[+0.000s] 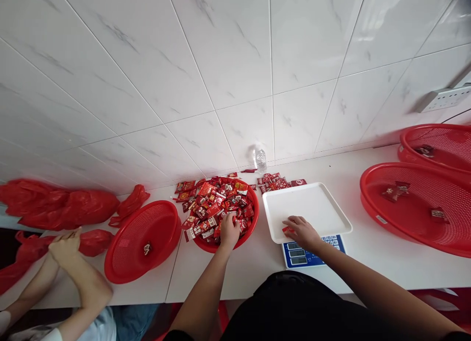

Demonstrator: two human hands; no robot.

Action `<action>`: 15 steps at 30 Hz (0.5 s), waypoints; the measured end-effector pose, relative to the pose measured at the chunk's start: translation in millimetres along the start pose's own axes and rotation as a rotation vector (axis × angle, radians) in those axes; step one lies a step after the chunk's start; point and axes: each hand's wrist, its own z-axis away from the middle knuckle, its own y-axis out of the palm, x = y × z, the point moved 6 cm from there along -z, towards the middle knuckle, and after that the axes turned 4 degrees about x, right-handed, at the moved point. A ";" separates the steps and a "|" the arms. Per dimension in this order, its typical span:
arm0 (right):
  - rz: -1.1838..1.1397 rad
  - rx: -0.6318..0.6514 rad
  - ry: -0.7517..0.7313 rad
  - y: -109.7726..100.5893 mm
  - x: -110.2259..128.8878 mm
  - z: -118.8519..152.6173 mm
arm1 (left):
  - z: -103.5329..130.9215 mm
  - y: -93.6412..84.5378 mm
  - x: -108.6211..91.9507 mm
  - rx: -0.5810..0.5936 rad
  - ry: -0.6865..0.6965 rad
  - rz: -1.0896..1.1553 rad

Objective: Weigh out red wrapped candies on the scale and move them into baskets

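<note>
Left hand (228, 231) was in the heaped packets (209, 211) in the middle red basket (256, 221), fingertips bent down among them; couldn't tell whether it was pinching one. Right hand (302, 231) was over the near left part of the white tray (316, 206), fingers partly bent, a red packet (288, 229) under the fingertips; grip unclear. Tray sat on the blue-panelled scale (307, 257), covering most of it. More packets lay loose on the tabletop (371, 275): a small pile (274, 182) just behind the tray, some spilling behind the basket. Clear bottle (260, 159) was by the wall. Left basket (171, 223) had one packet inside; right front basket (371, 196) had a few. Co-worker's hands (68, 245) were together at far left, near red bags (73, 206).
</note>
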 end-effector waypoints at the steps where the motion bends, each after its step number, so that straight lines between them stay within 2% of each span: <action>1: -0.003 0.029 0.009 0.8 1.8 1.3 | -2.6 1.5 -1.7 0.007 0.008 -0.035; 5: -0.129 0.093 0.066 2.6 5.4 0.4 | -16.5 10.3 -4.3 0.082 -0.005 -0.217; 10: -0.271 0.047 0.178 -2.5 -3.1 -2.7 | -36.5 23.7 -1.3 0.259 -0.040 -0.388; 13: -0.390 -0.054 0.290 -19.0 -30.5 4.1 | -41.7 28.8 -0.2 0.336 -0.035 -0.444; 15: -0.647 -0.209 0.407 -38.1 -65.0 16.3 | -42.5 29.4 -0.5 0.339 -0.021 -0.464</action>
